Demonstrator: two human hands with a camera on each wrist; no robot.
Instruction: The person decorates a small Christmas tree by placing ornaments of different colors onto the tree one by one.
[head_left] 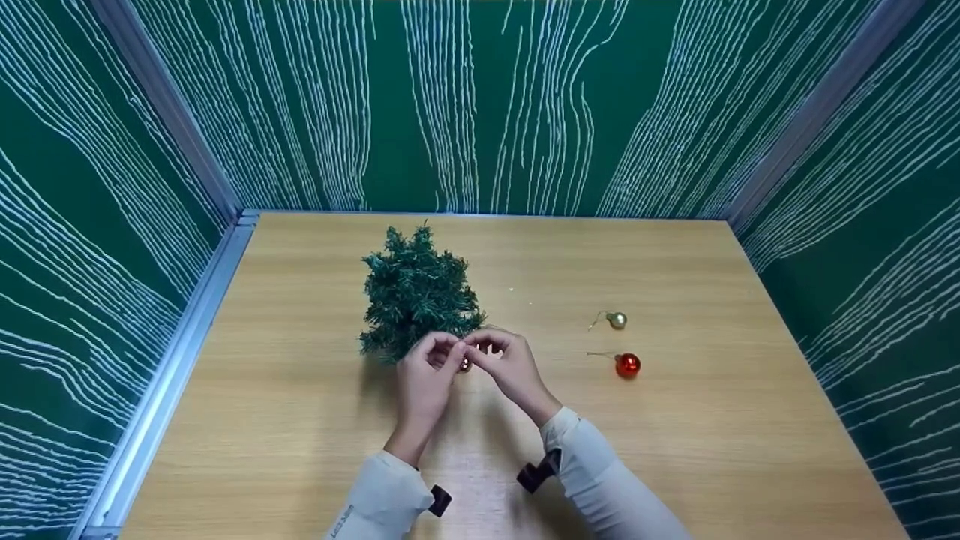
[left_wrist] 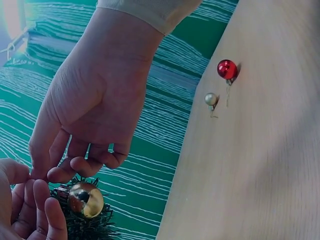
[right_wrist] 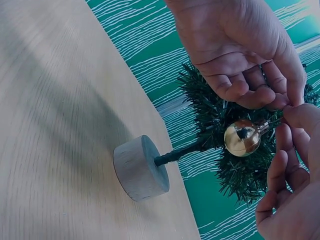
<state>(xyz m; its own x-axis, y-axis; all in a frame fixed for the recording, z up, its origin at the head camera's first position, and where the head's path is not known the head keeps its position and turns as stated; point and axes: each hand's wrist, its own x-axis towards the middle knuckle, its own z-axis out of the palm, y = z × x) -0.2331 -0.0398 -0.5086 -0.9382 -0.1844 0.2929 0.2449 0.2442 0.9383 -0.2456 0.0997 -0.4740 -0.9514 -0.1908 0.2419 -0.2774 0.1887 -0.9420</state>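
Note:
My left hand point(head_left: 426, 379) and right hand point(head_left: 516, 369) meet at the near right side of a small artificial Christmas tree point(head_left: 416, 289). Thumb and fingers of each pinch the thin string of a shiny gold Christmas bauble point(right_wrist: 242, 137), fingertips close together. Below those fingertips the bauble hangs by its cap, overlapping the green branches in the right wrist view. The tree stands upright on a round wooden base point(right_wrist: 140, 167), which the head view hides. In the left wrist view, the remaining fingers of the right hand point(left_wrist: 97, 100) are loosely curled.
To the right on the wooden table point(head_left: 300, 450) lie a small pale gold bauble point(head_left: 617, 320) and a larger red bauble point(head_left: 628, 365), each with a string. Green walls point(head_left: 397, 150) with white lines enclose the back and sides.

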